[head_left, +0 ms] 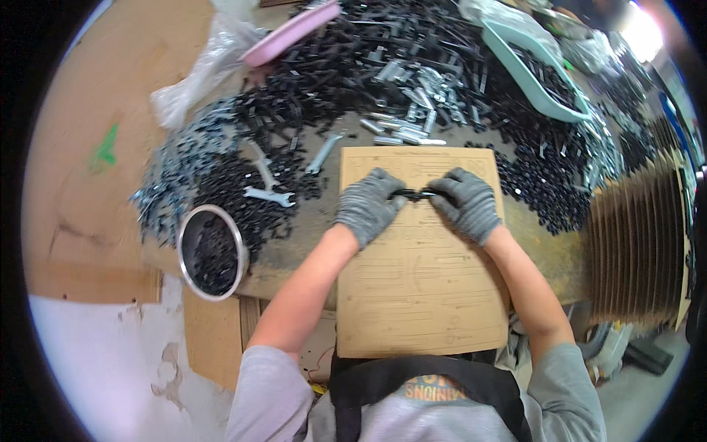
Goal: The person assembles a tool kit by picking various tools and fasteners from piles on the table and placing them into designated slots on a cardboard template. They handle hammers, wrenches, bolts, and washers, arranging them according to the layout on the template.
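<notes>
Pinching a small black metal part (414, 194) between both sets of gloved fingertips, left hand (367, 206) closing on its left end, right hand (467, 204) closing on its right end. Holding that part just above the upper portion of a brown cardboard sheet (420, 295), itself lying on the workbench directly in front of the body. Wearing grey knit gloves on both hands, forearms bare and coming up from the lower edge. Lying to the left of the left hand: a silver open-ended wrench (269, 196), with two more wrenches just above it. Sitting further left and lower, a round metal bowl (212, 252) holding black pieces. Spreading across the top of the bench, a wide heap of black parts (324, 66) mixed with shiny silver ones. Resting at the upper right, a pale green plastic tray (541, 74); at the top centre, a pink tray (294, 31). Standing at the far right, a stack of cardboard sheets (637, 243).
</notes>
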The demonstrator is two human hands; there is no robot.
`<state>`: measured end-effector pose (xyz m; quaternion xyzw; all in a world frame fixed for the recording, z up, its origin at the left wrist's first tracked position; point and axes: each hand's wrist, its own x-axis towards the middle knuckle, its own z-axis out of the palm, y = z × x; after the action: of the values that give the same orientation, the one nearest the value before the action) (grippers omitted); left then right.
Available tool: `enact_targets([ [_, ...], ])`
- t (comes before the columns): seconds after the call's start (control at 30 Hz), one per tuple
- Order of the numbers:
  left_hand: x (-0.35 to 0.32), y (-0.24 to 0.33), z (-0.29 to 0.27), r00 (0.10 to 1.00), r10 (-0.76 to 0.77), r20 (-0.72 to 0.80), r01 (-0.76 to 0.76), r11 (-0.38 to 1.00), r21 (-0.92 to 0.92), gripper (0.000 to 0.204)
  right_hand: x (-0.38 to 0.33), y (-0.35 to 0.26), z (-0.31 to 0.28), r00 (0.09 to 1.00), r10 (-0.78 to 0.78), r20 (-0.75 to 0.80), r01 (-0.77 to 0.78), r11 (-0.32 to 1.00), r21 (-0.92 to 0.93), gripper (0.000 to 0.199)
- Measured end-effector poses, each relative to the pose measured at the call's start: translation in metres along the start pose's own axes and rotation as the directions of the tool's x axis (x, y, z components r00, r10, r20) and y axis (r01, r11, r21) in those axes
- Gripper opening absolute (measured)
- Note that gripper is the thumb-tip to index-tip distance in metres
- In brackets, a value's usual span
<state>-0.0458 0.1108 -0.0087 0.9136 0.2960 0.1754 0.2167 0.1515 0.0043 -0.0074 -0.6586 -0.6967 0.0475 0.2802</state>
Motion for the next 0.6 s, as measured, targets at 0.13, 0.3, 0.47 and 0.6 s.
enact_targets([
  [0.13,-0.018,-0.025,-0.015,0.984,0.004,-0.180,0.012,0.996,0.089,0.039,-0.011,-0.002,-0.013,0.989,0.146,-0.029,-0.138,0.972,0.191,0.041],
  [0.3,-0.016,-0.082,-0.094,0.912,-0.390,-0.124,0.393,0.749,0.534,0.051,-0.042,0.017,-0.032,0.944,0.182,-0.277,-0.122,0.968,0.221,0.027],
  [0.47,0.012,-0.103,-0.116,0.783,-0.570,0.248,0.298,0.693,0.656,0.061,-0.047,0.018,-0.034,0.925,0.228,-0.304,-0.148,0.953,0.264,0.019],
  [0.6,0.002,-0.109,-0.111,0.821,-0.527,0.220,0.356,0.773,0.524,0.054,-0.063,0.024,-0.035,0.898,0.289,-0.331,-0.192,0.936,0.296,0.014],
])
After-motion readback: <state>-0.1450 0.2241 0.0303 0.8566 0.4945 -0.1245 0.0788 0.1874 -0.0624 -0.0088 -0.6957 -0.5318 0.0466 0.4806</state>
